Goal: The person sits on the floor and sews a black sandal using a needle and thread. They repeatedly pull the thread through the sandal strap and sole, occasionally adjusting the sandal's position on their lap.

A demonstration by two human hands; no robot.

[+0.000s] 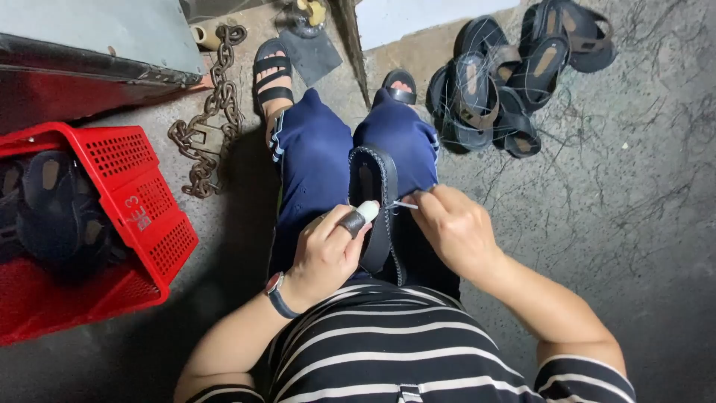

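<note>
Head view shows me the dark sandal sole [375, 205] upright between my knees. My left hand [324, 257] grips its edge, a wrapped finger [363, 214] pressed against the stitched rim. My right hand [455, 227] pinches a pale thread [405, 204] just beside that rim, fingers clenched on it. I judge a hard tug could snap the thread or tip the sole off my lap; the needle, if any, is hidden. Room is tight left, with the red crate [142, 194] and chain [212, 112] near; right floor is freer, the finished sandals [507, 75] well apart.
</note>
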